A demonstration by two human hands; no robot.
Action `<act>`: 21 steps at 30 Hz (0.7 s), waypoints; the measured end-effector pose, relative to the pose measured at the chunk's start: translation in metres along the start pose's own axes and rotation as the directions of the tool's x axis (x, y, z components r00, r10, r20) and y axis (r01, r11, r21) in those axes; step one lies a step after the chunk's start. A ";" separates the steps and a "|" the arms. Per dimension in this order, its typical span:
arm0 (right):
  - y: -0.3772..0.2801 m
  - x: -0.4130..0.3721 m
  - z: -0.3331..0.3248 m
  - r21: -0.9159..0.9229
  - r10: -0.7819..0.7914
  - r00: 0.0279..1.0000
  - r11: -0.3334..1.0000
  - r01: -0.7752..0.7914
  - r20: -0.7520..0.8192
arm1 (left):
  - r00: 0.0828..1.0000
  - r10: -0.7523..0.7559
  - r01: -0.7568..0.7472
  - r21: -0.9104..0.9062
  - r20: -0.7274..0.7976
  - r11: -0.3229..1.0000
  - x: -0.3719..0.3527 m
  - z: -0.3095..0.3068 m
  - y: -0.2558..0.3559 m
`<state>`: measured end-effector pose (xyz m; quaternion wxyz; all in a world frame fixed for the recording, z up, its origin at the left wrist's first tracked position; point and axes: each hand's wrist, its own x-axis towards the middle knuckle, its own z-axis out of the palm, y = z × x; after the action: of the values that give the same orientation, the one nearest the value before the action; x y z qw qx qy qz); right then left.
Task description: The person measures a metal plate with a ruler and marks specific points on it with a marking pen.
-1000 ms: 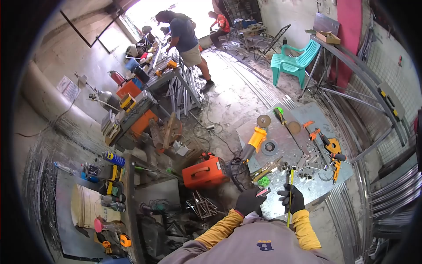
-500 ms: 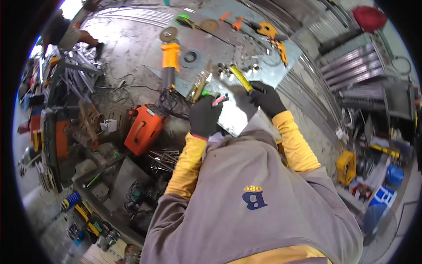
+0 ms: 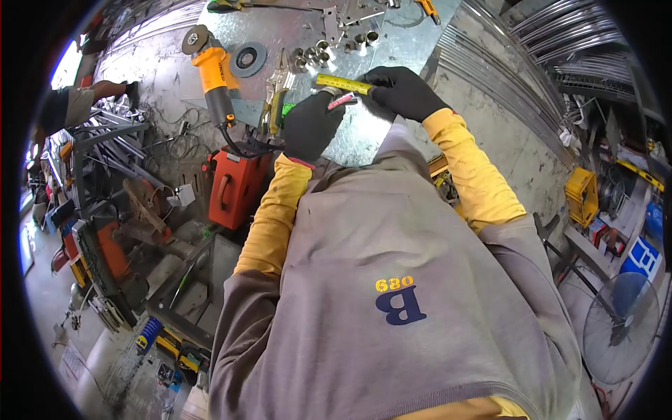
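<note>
floor grey concrete | fan lower right | daylight upper left

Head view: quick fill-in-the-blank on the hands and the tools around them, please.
1. The right hand grips a ____ rule.
2. The left hand, holding a small marker, wears a ____ glove.
3. The angle grinder lies on a sheet of ____.
4. The boxy machine on the floor is ____.
Missing words: yellow; black; metal; orange.
</note>
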<state>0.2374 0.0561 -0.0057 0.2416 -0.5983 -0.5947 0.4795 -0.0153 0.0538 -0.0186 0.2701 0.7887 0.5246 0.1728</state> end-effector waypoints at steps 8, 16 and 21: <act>-0.005 0.013 0.006 0.101 -0.067 0.996 0.993 0.060 0.065 | 0.978 0.081 -0.055 0.134 -0.191 0.989 -0.006 0.002 0.001; -0.004 0.024 0.005 0.244 -0.008 0.984 0.969 -0.036 0.177 | 0.981 0.040 -0.008 0.167 -0.192 0.986 -0.007 0.005 -0.005; 0.008 0.032 0.011 0.229 -0.022 0.985 0.973 -0.018 0.173 | 0.974 -0.014 0.055 0.176 -0.228 0.983 -0.010 0.000 0.002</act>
<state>0.2265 0.0818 -0.0261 0.2566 -0.5216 -0.5548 0.5952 -0.0174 0.0437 -0.0173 0.1389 0.7760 0.5791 0.2080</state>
